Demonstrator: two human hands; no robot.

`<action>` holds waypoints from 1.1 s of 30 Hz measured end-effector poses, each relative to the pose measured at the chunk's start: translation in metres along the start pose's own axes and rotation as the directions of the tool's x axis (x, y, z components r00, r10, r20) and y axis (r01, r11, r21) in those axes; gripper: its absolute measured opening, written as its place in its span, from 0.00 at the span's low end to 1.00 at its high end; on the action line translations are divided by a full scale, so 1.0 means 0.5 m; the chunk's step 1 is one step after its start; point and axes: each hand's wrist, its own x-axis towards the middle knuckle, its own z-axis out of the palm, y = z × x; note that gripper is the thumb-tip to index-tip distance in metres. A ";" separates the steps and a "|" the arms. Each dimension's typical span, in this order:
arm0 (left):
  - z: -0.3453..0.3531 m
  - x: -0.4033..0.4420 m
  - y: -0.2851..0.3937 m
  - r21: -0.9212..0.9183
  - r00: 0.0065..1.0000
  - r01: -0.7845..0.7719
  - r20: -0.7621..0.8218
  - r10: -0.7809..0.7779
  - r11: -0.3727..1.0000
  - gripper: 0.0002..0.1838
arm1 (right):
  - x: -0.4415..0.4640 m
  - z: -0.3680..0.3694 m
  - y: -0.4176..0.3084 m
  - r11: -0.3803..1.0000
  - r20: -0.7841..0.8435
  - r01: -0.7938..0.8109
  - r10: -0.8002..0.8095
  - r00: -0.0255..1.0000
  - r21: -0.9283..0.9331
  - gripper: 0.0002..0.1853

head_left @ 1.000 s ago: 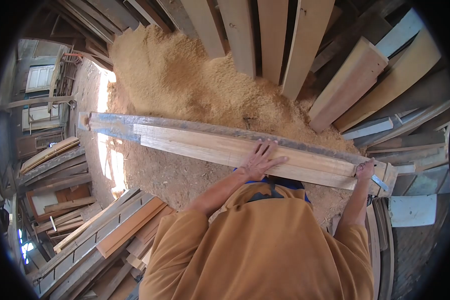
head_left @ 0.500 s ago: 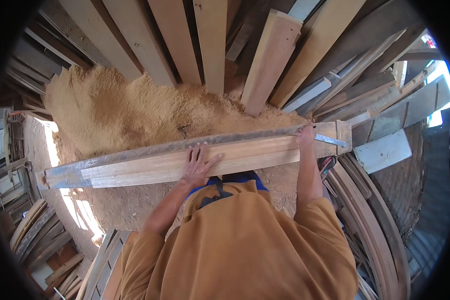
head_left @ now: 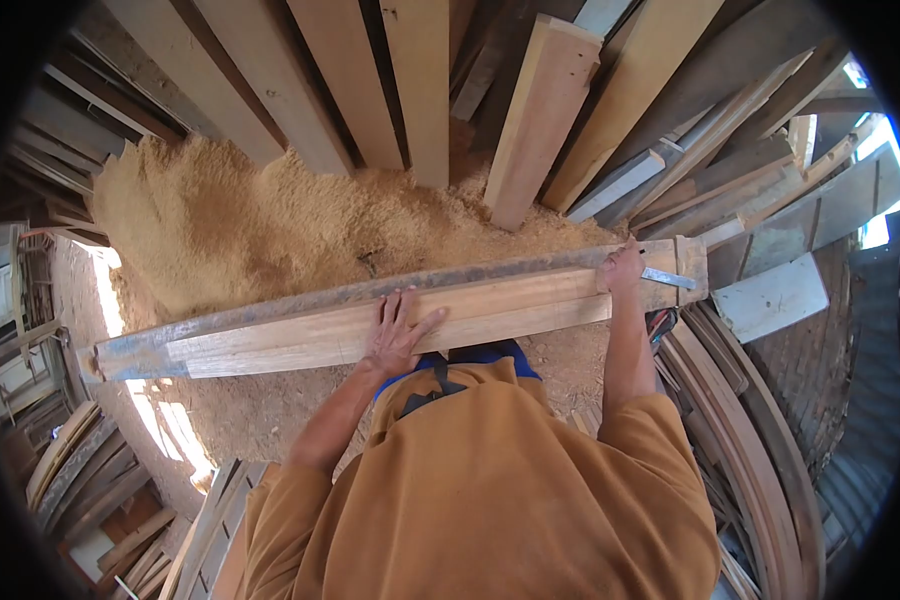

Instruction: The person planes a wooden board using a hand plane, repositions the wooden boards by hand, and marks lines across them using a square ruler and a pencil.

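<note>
A long pale wooden board [head_left: 300, 339] lies along a narrow, worn workbench [head_left: 135, 352] that crosses in front of me. My left hand [head_left: 395, 332] rests flat on the board's middle, fingers spread and palm down. Toward the bench's right end, my right hand [head_left: 622, 266] is closed beside the end of the board. A small dark tip shows at its fingers, but what they hold is mostly hidden. A flat metal rule [head_left: 669, 278] lies on the bench just right of that hand, its near end covered by the hand.
A large sawdust heap [head_left: 230, 230] sits behind the bench. Several planks [head_left: 417, 90] lean above it. At right are a white panel [head_left: 773, 303] and curved timber pieces [head_left: 740, 420]; more lumber [head_left: 90, 470] is stacked at lower left.
My right hand has shifted slightly right, toward the metal rule. My left hand stays flat on the board, and the whole view has moved a little.
</note>
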 end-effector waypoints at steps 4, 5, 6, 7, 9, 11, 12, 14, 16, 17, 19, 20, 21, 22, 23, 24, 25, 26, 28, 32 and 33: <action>-0.015 0.004 0.008 -0.034 1.000 0.005 0.022 -0.005 0.999 0.54 | 0.034 -0.029 0.012 0.990 0.079 0.103 -0.095 0.992 -0.096 0.18; -0.018 0.002 0.007 -0.053 1.000 0.012 0.023 -0.011 0.999 0.53 | 0.021 -0.018 0.032 0.979 0.034 0.133 -0.130 0.991 -0.157 0.18; -0.021 0.002 0.010 -0.058 1.000 -0.002 0.020 0.003 0.998 0.53 | 0.008 -0.003 0.060 0.963 -0.002 0.154 -0.158 0.987 -0.220 0.18; -0.024 0.003 0.013 -0.059 1.000 -0.003 0.020 0.004 0.998 0.52 | 0.052 -0.031 0.086 0.936 0.105 0.258 -0.239 0.965 -0.240 0.17; -0.029 -0.006 0.007 -0.074 1.000 0.010 0.000 -0.010 0.997 0.51 | 0.132 -0.066 0.107 0.726 0.239 0.451 -0.383 0.892 -0.520 0.12; -0.017 -0.008 0.008 -0.118 0.999 -0.005 -0.052 -0.001 0.993 0.50 | 0.094 -0.035 0.123 0.214 0.417 0.587 -0.521 0.745 -0.781 0.14; -0.012 -0.011 0.009 -0.109 0.998 0.000 -0.066 -0.007 0.994 0.50 | 0.060 -0.014 0.109 -0.051 0.549 0.633 -0.554 0.625 -0.772 0.16; 0.000 -0.012 0.009 -0.097 0.995 -0.006 -0.099 -0.004 0.995 0.49 | -0.067 0.053 0.101 -0.306 0.701 0.653 -0.499 0.510 -0.693 0.16; 0.036 -0.014 0.004 -0.041 0.988 -0.010 -0.152 0.003 0.999 0.48 | -0.174 0.102 0.144 -0.442 0.791 0.657 -0.380 0.480 -0.611 0.17; 0.050 -0.017 0.003 -0.013 0.984 -0.015 -0.178 0.012 1.000 0.48 | -0.213 0.117 0.173 -0.452 0.808 0.670 -0.302 0.506 -0.589 0.18; 0.060 -0.020 0.003 -0.058 0.972 -0.033 -0.235 0.019 0.998 0.48 | -0.302 0.144 0.232 -0.471 0.853 0.727 -0.121 0.507 -0.499 0.23; 0.065 -0.019 0.002 -0.079 0.964 -0.048 -0.265 0.026 0.996 0.48 | -0.346 0.152 0.261 -0.474 0.877 0.767 -0.020 0.480 -0.431 0.26; 0.077 -0.021 -0.002 -0.091 0.954 -0.035 -0.299 0.006 0.995 0.48 | -0.374 0.152 0.299 -0.465 0.887 0.796 0.048 0.460 -0.388 0.30; 0.095 -0.023 -0.009 -0.104 0.943 -0.023 -0.332 -0.013 0.994 0.48 | -0.399 0.152 0.334 -0.452 0.892 0.823 0.115 0.436 -0.344 0.33; 0.096 -0.031 -0.015 -0.120 0.931 -0.012 -0.365 -0.033 0.993 0.48 | -0.432 0.154 0.357 -0.463 0.905 0.830 0.123 0.408 -0.311 0.35; 0.095 -0.048 -0.025 -0.181 0.938 0.019 -0.337 -0.080 0.983 0.49 | -0.466 0.154 0.377 -0.474 0.916 0.836 0.133 0.380 -0.278 0.37; 0.072 -0.073 -0.039 -0.242 0.943 0.051 -0.307 -0.126 0.969 0.49 | -0.494 0.159 0.393 -0.484 0.925 0.840 0.145 0.351 -0.243 0.39; 0.054 -0.100 -0.059 -0.300 0.946 0.085 -0.274 -0.172 0.950 0.50 | -0.520 0.168 0.403 -0.515 0.903 0.819 0.177 0.391 -0.253 0.42; 0.034 -0.171 -0.133 -0.264 0.938 0.139 -0.274 -0.213 0.954 0.53 | -0.565 0.186 0.417 -0.574 0.849 0.774 0.239 0.471 -0.268 0.50; 0.024 -0.313 -0.317 -0.129 0.934 0.233 -0.245 -0.259 0.964 0.57 | -0.625 0.197 0.462 -0.588 0.807 0.783 0.353 0.474 -0.202 0.61; 0.021 -0.334 -0.348 -0.086 0.932 0.229 -0.268 -0.244 0.970 0.58 | -0.641 0.197 0.478 -0.611 0.797 0.771 0.369 0.478 -0.180 0.62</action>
